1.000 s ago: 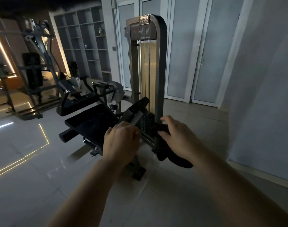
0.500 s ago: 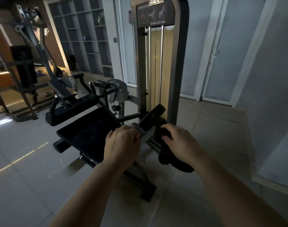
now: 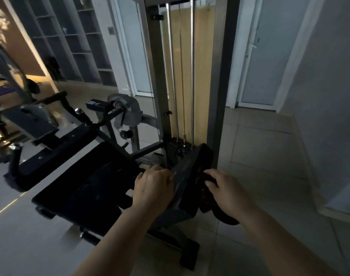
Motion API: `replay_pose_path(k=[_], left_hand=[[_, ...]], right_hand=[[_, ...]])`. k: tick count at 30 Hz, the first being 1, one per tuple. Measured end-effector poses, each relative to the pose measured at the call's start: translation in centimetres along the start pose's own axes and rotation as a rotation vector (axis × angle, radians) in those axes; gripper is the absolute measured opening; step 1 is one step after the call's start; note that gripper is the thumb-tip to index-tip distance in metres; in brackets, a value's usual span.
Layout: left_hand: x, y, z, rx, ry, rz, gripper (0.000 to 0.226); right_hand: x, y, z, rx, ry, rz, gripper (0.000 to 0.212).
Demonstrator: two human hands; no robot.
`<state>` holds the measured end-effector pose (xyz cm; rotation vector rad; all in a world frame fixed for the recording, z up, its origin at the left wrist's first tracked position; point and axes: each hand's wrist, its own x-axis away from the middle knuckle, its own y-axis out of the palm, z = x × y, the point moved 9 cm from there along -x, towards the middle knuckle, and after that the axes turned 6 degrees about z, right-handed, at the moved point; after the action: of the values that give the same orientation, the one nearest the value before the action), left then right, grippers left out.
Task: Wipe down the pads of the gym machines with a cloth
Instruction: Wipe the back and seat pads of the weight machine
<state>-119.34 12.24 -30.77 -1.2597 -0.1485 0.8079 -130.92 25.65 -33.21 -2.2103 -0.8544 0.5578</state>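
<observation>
Cloth point(image 3: 207, 193), dark and bunched, is gripped by the curled fingers of the right hand point(image 3: 228, 193) and pressed against the back pad point(image 3: 192, 176) of the gym machine point(image 3: 220, 76). The pad's back edge is gripped by the left hand point(image 3: 153, 188), fingers curled together. The seat pad point(image 3: 94, 182) is seen just left, on the tiled floor point(image 3: 265, 152).

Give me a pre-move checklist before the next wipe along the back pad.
1. Dark cloth gripped by right hand: ok.
2. Cloth pressed against the black upright back pad: ok.
3. Left hand steadying the pad's grey rear edge: ok.
4. Black flat seat pad free of objects: ok.
5. Pad surface already clean: cannot tell, too dim.
6. Weight stack clear of both hands: ok.
</observation>
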Motion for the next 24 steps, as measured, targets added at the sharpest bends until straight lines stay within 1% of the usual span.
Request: replay_pose_path(k=[4, 7, 8, 9, 10, 11, 12, 15, 17, 19, 21, 24], left_hand=[[-4.2, 4.4, -1.6, 0.129, 0.064, -0.077, 0.025], [-6.7, 7.4, -2.5, 0.259, 0.124, -0.155, 0.026], [-7.3, 8.4, -2.6, 0.294, 0.152, -0.186, 0.028], [-7.8, 9.3, -2.8, 0.319, 0.179, -0.216, 0.03], [-8.2, 10.3, -3.0, 0.334, 0.196, -0.245, 0.034], [-8.5, 11.3, -3.4, 0.343, 0.198, -0.279, 0.036], [-8.6, 12.4, -3.8, 0.358, 0.187, -0.318, 0.038], [-8.4, 15.3, -5.2, 0.456, 0.129, -0.41, 0.038], [-8.0, 16.3, -5.8, 0.516, 0.08, -0.443, 0.039], [-7.6, 17.0, -6.3, 0.538, 0.041, -0.472, 0.041], [-7.5, 17.5, -6.7, 0.576, 0.012, -0.486, 0.043], [-8.0, 17.9, -6.7, 0.624, -0.006, -0.477, 0.044]], right_hand=[[-1.9, 0.5, 0.0, -0.006, 0.078, 0.141, 0.033], [-1.0, 2.4, -0.8, 0.014, 0.107, 0.221, 0.038], [-0.3, 4.1, -0.9, 0.022, 0.131, 0.194, 0.041], [0.5, 6.3, -1.0, 0.038, 0.164, 0.131, 0.045], [1.3, 8.7, -1.0, 0.077, 0.196, 0.065, 0.054], [1.9, 10.6, -0.9, 0.14, 0.213, 0.04, 0.066], [2.3, 11.9, -0.8, 0.187, 0.231, 0.071, 0.071], [1.8, 12.6, 0.2, 0.226, 0.328, 0.255, 0.064], [0.4, 12.2, 0.6, 0.249, 0.357, 0.309, 0.062], [-1.5, 11.6, 1.0, 0.257, 0.366, 0.309, 0.06], [-3.8, 11.3, 1.8, 0.268, 0.375, 0.264, 0.052], [-8.7, 10.1, 3.8, 0.303, 0.382, 0.234, 0.052]])
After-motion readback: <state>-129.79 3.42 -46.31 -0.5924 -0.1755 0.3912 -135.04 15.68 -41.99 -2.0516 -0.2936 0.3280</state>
